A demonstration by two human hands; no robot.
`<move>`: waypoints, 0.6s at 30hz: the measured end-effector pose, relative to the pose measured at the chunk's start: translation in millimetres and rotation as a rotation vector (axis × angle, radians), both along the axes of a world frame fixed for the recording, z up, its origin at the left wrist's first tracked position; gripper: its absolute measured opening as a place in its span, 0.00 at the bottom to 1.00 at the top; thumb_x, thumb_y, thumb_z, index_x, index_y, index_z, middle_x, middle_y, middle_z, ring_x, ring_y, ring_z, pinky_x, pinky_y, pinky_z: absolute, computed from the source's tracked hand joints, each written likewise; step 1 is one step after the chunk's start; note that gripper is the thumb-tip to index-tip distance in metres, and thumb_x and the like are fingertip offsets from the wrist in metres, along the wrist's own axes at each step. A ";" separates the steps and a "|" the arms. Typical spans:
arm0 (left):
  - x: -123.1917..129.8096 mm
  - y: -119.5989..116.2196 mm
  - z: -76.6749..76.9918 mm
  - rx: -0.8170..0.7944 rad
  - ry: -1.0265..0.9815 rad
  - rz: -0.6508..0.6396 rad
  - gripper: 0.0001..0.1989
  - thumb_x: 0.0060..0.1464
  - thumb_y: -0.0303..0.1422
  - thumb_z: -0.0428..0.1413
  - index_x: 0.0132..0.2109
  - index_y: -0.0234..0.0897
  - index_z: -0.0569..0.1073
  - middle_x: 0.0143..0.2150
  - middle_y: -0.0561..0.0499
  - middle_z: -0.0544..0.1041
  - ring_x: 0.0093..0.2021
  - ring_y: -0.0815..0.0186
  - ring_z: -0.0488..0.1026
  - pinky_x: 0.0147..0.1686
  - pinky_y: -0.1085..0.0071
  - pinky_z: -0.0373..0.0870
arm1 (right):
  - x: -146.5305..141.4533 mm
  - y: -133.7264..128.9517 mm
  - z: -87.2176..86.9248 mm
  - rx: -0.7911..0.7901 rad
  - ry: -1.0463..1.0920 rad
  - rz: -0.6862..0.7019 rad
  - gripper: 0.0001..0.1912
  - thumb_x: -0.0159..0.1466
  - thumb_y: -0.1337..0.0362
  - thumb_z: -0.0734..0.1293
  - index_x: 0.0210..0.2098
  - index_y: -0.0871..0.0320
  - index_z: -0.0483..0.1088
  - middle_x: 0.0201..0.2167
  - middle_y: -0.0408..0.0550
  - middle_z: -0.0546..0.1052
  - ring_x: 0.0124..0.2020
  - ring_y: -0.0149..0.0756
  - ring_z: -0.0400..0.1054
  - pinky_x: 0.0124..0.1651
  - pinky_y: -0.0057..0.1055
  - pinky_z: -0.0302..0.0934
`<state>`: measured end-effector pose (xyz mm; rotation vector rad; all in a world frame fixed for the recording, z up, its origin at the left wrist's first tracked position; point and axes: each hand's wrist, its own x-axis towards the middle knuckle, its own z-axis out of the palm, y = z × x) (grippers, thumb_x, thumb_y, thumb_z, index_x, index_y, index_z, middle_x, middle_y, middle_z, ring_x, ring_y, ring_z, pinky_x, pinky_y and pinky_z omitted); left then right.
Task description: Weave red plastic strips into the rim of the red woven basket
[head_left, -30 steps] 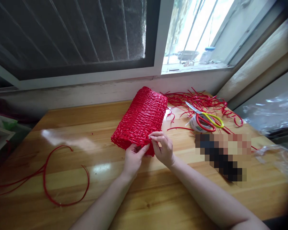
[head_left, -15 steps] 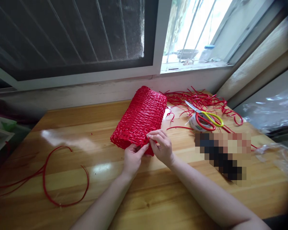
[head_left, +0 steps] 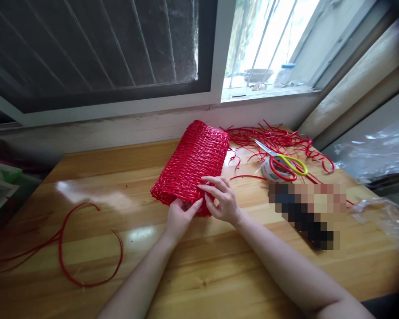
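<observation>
A glossy red woven basket (head_left: 194,161) lies on its side on the wooden table, its open end turned toward me. My left hand (head_left: 182,218) grips the rim at that end, thumb outside and the other fingers tucked inside, out of sight. On the right part of the same rim rests my right hand (head_left: 221,199). Its fingers are spread and bent against the weave, and I see nothing held between them.
Scissors (head_left: 282,161) with red and yellow handles lie on a roll of tape (head_left: 269,170). Behind them is a tangle of red strips (head_left: 272,137). A curved red strip (head_left: 60,248) lies at the left. Clear plastic (head_left: 382,217) sits at the right edge, and a window stands behind.
My right hand's fingers have gone from a pinch at the rim to spread over the weave. My left hand has slid slightly left along the rim.
</observation>
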<state>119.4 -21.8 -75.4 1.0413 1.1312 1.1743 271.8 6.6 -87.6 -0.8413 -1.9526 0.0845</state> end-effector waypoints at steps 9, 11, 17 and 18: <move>-11.1 6.4 -4.3 0.025 0.055 -0.151 0.21 0.40 0.32 0.62 0.44 0.31 0.71 0.46 0.42 0.76 0.47 0.55 0.72 0.49 0.60 0.66 | 1.3 0.5 -0.8 -0.043 -0.028 0.039 0.22 0.54 0.71 0.62 0.49 0.56 0.64 0.43 0.51 0.69 0.45 0.39 0.63 0.48 0.40 0.60; -11.4 7.1 -3.9 0.013 0.037 -0.156 0.21 0.39 0.32 0.62 0.44 0.31 0.71 0.46 0.42 0.76 0.48 0.54 0.71 0.49 0.59 0.65 | 0.9 0.0 0.1 -0.047 -0.031 0.040 0.22 0.54 0.70 0.63 0.48 0.56 0.64 0.43 0.50 0.70 0.45 0.39 0.63 0.48 0.40 0.59; -11.2 5.7 -2.9 -0.004 0.011 -0.139 0.20 0.38 0.31 0.62 0.43 0.32 0.71 0.44 0.44 0.76 0.48 0.54 0.71 0.50 0.60 0.64 | -0.7 -0.7 0.3 -0.055 -0.032 0.024 0.20 0.54 0.70 0.62 0.47 0.57 0.65 0.42 0.51 0.70 0.44 0.39 0.64 0.48 0.40 0.59; -10.9 5.1 -2.6 -0.005 0.001 -0.134 0.20 0.39 0.31 0.62 0.43 0.32 0.71 0.45 0.44 0.76 0.49 0.55 0.70 0.51 0.60 0.63 | -0.7 -0.6 -0.2 -0.056 -0.030 0.024 0.20 0.54 0.70 0.62 0.47 0.57 0.65 0.42 0.51 0.70 0.44 0.39 0.63 0.48 0.40 0.59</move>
